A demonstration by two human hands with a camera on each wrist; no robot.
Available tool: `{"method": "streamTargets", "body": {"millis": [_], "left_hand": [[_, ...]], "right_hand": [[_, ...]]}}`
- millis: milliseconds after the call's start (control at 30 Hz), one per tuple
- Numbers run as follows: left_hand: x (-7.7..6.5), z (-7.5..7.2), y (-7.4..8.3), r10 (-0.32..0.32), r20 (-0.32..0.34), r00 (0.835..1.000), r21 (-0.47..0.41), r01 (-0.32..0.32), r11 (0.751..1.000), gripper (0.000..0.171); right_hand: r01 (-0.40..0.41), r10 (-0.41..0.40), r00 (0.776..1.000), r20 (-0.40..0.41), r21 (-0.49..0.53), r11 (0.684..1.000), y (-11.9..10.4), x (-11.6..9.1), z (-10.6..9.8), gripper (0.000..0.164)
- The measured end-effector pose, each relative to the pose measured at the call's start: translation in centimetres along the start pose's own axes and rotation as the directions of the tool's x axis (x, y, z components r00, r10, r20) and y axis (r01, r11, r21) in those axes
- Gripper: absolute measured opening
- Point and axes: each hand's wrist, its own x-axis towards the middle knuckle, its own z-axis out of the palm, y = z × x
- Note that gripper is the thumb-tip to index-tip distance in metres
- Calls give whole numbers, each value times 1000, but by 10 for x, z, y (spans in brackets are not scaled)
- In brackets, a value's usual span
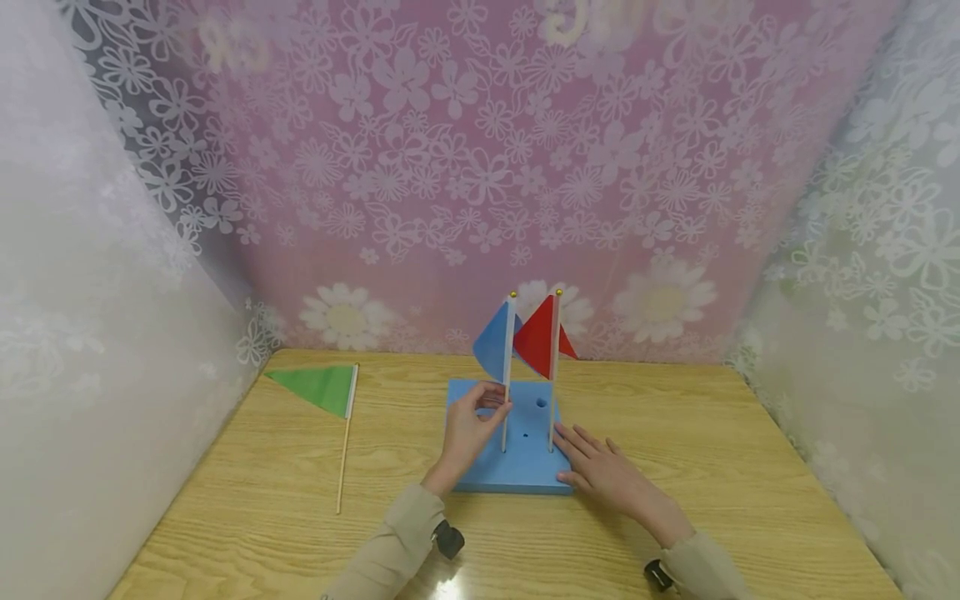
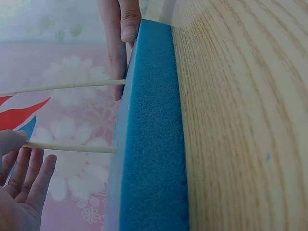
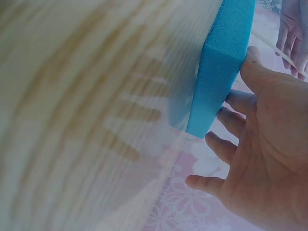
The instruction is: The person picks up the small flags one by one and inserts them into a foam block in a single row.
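Note:
A blue foam block (image 1: 510, 479) lies on the table. Two small pennants stand upright in it on thin wooden sticks: a blue flag (image 1: 492, 343) on the left and a red flag (image 1: 537, 342) on the right. My left hand (image 1: 467, 432) pinches the blue flag's stick between thumb and fingers, below the cloth. In the left wrist view, that stick (image 2: 72, 147) meets the block's top face. Fingers spread, my right hand (image 1: 607, 477) rests at the block's right edge, beside the red flag's stick. The right wrist view shows its fingertips along the foam side (image 3: 219, 77).
On the left of the wooden table (image 1: 247, 492) lies a green flag (image 1: 318, 387) on its stick. The block's top has a larger hole (image 1: 541, 403) and a small one (image 1: 525, 436). Flower-patterned cloth (image 1: 480, 183) hangs behind, with pale panels at both sides.

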Motion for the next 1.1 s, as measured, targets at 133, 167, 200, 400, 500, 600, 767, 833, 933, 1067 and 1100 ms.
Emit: {"method": "streamTargets", "body": {"millis": [133, 167, 200, 400, 500, 600, 767, 833, 933, 1067, 1100], "left_hand": [[0, -4, 1, -20, 4, 1000, 8, 20, 1000, 19], [0, -6, 1, -29, 2, 1000, 9, 29, 1000, 19], [0, -8, 2, -37, -2, 999, 14, 37, 999, 20], [2, -30, 0, -47, -49, 998, 4, 47, 999, 23], [2, -47, -2, -71, -81, 994, -1, 71, 997, 23], [0, -66, -4, -107, -126, 986, -17, 106, 994, 22], [-4, -102, -3, -151, -210, 966, -39, 146, 988, 21], [-5, -116, -4, -159, -229, 960, -27, 157, 987, 21], [-8, -137, -10, -183, -228, 956, -11, 186, 983, 21], [-14, -164, -23, -251, -209, 945, 32, 263, 964, 24], [-16, -170, -26, -270, -210, 939, 43, 285, 958, 25]], "right_hand": [[0, 0, 1000, 3, 10, 1000, -1, 0, 0, 64], [2, -2, 1000, 1, 17, 1000, -1, 0, 0, 64], [8, -8, 1000, -5, 21, 1000, 0, 0, 1, 64], [46, -45, 998, -38, 30, 998, 1, 0, 4, 65], [29, -28, 999, -19, 41, 999, 1, 0, 3, 65], [2, -3, 1000, 13, 54, 999, -1, 0, 1, 65], [-12, 10, 999, 43, 47, 999, -3, 1, -2, 65], [-12, 10, 999, 41, 49, 999, -3, 1, -3, 65], [-13, 11, 999, 37, 46, 999, -2, 1, -3, 64], [-15, 14, 999, 31, 31, 999, -1, 1, -2, 65], [-15, 14, 999, 29, 30, 999, -1, 1, -2, 64]]}}
